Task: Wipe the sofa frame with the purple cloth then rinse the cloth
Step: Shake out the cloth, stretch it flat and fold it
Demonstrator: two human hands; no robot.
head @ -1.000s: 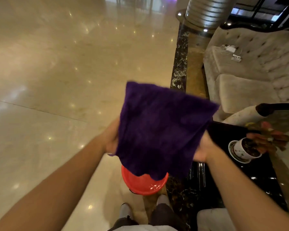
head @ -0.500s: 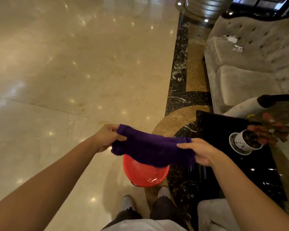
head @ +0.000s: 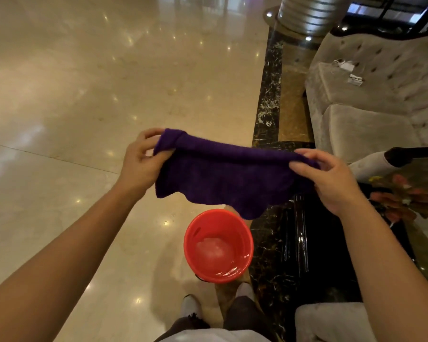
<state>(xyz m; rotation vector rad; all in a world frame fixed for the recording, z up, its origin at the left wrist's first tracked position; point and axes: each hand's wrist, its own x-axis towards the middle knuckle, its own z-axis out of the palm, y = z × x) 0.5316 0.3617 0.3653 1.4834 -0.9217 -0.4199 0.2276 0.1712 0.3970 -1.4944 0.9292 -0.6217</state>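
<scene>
The purple cloth (head: 223, 178) hangs folded over in front of me, stretched between both hands. My left hand (head: 141, 161) pinches its left corner and my right hand (head: 331, 178) pinches its right end. Directly below the cloth a red bucket (head: 195, 243) stands on the floor with soapy water in its bottom. A beige tufted sofa (head: 366, 124) stands at the right, and a dark frame end (head: 400, 156) on a white armrest shows just beyond my right hand.
A glossy black side table (head: 307, 243) stands right of the bucket, partly behind my right arm, with dark red leaves (head: 405, 201) at its far edge. A charger and cable (head: 349, 70) lie on the sofa. Polished marble floor spreads to the left. My shoes (head: 190, 304) are near the bucket.
The cloth, held up spread open a second ago, has been folded over and lowered, and now hangs a little looser between my hands above the bucket. The view has shifted down slightly.
</scene>
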